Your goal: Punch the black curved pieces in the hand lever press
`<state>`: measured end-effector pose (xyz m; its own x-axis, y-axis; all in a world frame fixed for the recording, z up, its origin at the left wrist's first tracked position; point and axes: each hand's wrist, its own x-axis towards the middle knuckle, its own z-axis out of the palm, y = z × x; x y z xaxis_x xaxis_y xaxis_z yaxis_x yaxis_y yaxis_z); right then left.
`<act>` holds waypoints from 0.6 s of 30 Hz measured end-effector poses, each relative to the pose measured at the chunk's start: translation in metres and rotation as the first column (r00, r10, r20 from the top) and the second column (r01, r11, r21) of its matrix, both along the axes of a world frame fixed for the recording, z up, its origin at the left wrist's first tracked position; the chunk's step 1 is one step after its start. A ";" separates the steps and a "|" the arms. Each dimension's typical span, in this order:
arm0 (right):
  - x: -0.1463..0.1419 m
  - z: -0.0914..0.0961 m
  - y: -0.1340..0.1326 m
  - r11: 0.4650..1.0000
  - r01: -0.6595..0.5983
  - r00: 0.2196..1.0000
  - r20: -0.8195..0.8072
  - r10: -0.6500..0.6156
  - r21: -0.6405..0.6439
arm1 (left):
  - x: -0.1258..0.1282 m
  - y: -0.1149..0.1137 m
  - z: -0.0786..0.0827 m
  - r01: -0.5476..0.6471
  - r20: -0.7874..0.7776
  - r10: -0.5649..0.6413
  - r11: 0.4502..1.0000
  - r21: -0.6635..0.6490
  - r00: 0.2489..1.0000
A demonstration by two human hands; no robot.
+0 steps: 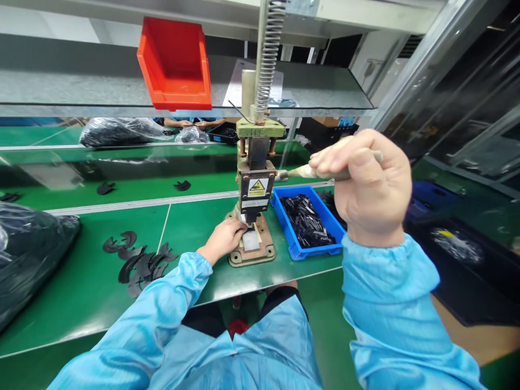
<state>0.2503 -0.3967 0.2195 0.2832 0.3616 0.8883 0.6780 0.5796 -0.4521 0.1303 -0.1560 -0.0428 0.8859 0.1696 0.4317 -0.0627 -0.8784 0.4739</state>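
A hand-operated press (254, 179) stands upright on the bench, with a tall coil spring (271, 54) above and a yellow warning label on its head. My right hand (371, 184) is wrapped round the press's lever handle (303, 171), which sticks out to the right. Low at the press base (264, 246), my left hand (223, 239) has its fingertips pinched under the ram. They hold a small black part (251, 228), mostly hidden by the fingers and the tool. In front of it lies a pale plate (251, 241).
A blue tray (303, 253) of small black parts sits right of the press. Curved black pieces (148, 265) lie in a pile at left, near a black plastic bag (32, 254). A red bin (179, 97) rests on the shelf above. Another person's hands (195, 124) show behind.
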 end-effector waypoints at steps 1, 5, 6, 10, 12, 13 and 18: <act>-0.002 -0.003 -0.003 1.000 -0.011 1.000 -0.008 0.011 -0.017 | 0.001 0.000 -0.001 -0.008 0.003 0.008 1.000 -0.003 1.000; -0.019 -0.026 -0.020 0.997 -0.019 1.000 -0.014 0.018 -0.079 | 0.003 -0.001 -0.001 -0.024 0.000 0.024 0.999 -0.021 1.000; -0.024 -0.034 -0.024 0.997 0.004 1.000 -0.012 -0.005 -0.081 | 0.003 -0.001 0.000 -0.013 -0.008 0.013 1.000 -0.024 1.000; -0.035 -0.076 -0.037 0.990 0.134 0.990 0.055 -0.131 -0.051 | 0.008 -0.002 0.008 -0.011 -0.068 0.004 0.995 -0.101 0.998; -0.036 -0.102 -0.042 0.984 0.177 0.978 0.114 -0.173 -0.029 | 0.009 -0.006 0.012 -0.079 -0.106 0.058 0.976 -0.204 0.993; -0.036 -0.116 -0.045 0.978 0.209 0.969 0.140 -0.204 -0.020 | 0.008 -0.009 0.014 -0.119 -0.121 0.090 0.958 -0.262 0.989; -0.028 -0.167 -0.053 0.927 0.376 0.914 0.156 -0.373 0.014 | 0.000 -0.018 0.017 -0.135 -0.100 0.103 0.906 -0.402 0.990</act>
<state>0.2222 -0.4494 0.0524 0.2618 0.2700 0.9266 0.9056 0.2631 -0.3325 0.1303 -0.1742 -0.0254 0.8750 0.4227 0.2362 0.0800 -0.6073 0.7904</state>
